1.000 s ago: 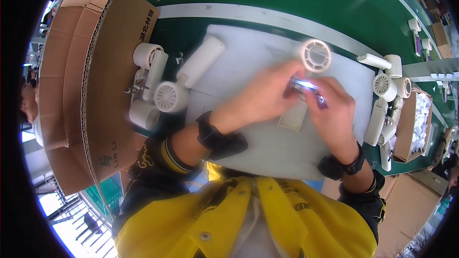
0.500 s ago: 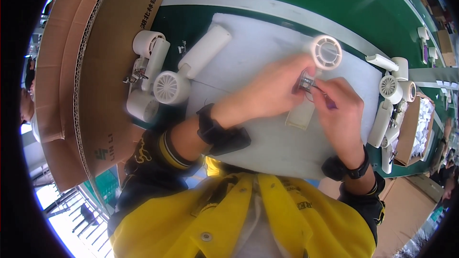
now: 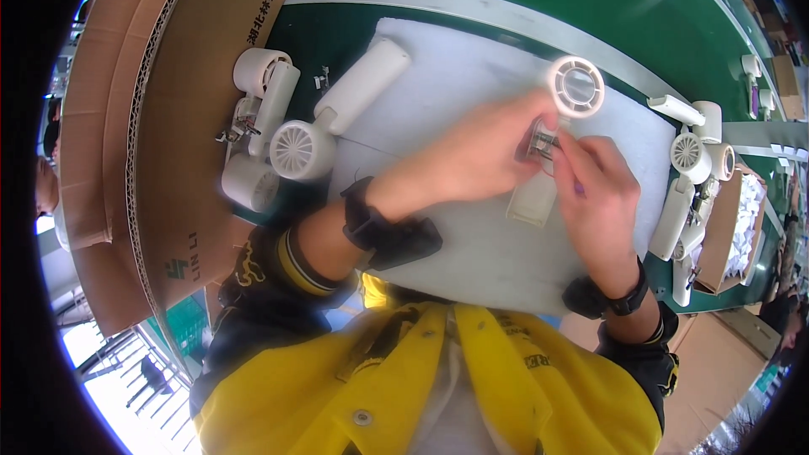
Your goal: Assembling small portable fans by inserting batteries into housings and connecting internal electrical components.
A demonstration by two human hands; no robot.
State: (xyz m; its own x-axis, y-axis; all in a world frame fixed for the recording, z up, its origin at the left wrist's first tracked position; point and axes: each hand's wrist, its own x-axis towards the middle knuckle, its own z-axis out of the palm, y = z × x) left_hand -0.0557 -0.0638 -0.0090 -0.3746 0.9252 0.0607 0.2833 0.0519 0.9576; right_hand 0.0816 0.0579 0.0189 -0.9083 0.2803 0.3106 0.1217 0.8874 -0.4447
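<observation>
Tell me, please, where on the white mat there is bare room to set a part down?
The white mat is bare along its near edge, between the left hand and right hand, and at its far middle, between the white handle and the round grille. The piles of white housings left and right are crowded.

— What colour is the counter [image 3: 674,0]?
— Deep green, with a pale grey strip across it. The foam mat [image 3: 455,101] on it is white.
— And the fan parts?
— All white: the handheld fan [image 3: 333,122] with a radial-ribbed grille, the round fan head [image 3: 575,87] with a ring pattern, and the handle shell [image 3: 533,199]. The motor piece [image 3: 542,145] looks silvery metal.
— The boxes?
— The cardboard box [image 3: 168,135] is plain brown with dark lettering.
— Clothing?
— A yellow vest [image 3: 438,388], dark sleeves striped yellow, black wristbands [image 3: 371,223].
</observation>
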